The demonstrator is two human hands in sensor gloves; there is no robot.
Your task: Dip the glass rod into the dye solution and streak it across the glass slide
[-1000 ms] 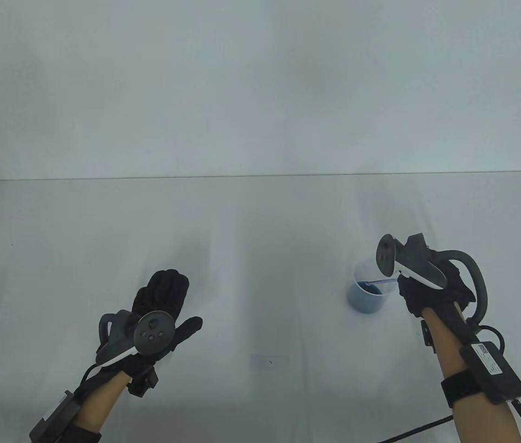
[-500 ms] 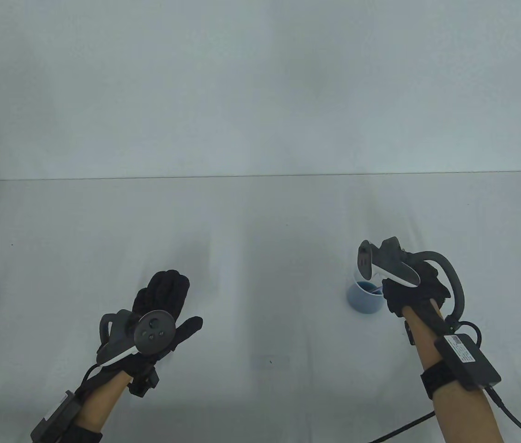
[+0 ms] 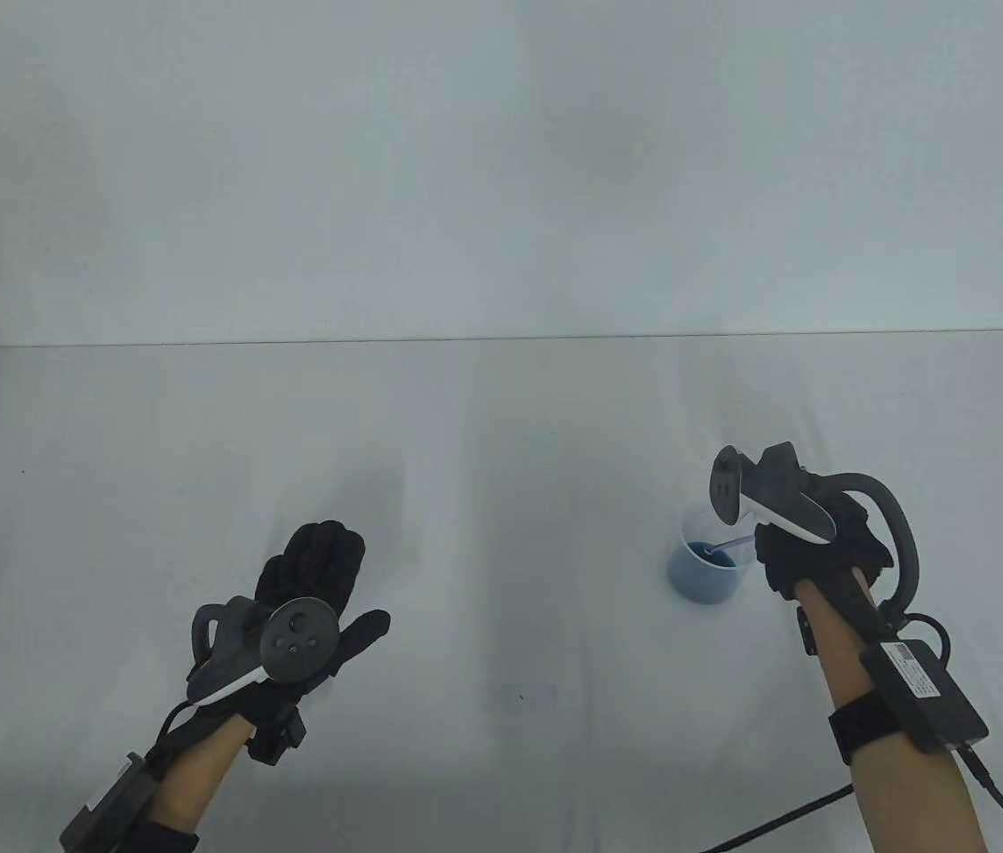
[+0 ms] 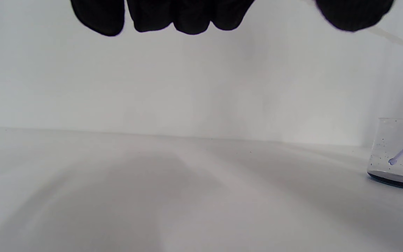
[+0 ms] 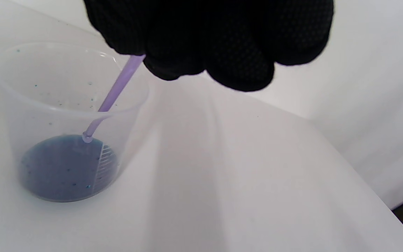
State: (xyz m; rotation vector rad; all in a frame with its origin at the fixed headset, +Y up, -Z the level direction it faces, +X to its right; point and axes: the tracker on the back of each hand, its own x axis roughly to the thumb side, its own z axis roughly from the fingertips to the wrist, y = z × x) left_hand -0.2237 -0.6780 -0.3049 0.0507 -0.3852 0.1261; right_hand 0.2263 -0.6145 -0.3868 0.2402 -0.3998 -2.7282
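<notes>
A clear plastic cup [image 3: 704, 569] with dark blue dye in its bottom stands right of centre; it also shows in the right wrist view [image 5: 65, 115] and the left wrist view [image 4: 397, 154]. My right hand [image 3: 812, 551] grips a purple-tinted glass rod [image 5: 112, 98] just right of the cup. The rod slants down into the cup, its tip [image 5: 87, 137] at the dye surface. My left hand [image 3: 310, 577] rests flat and open on the table at the left, holding nothing. A faint clear glass slide [image 3: 521, 695] lies on the table near the front centre.
The table is covered by a white cloth [image 3: 501, 426] with a white backdrop behind its far edge. A black cable [image 3: 785, 826] trails from my right forearm at the front right.
My right hand shifted left over the cup, then back right and slightly up, with the rod kept in the cup. My left hand has not moved.
</notes>
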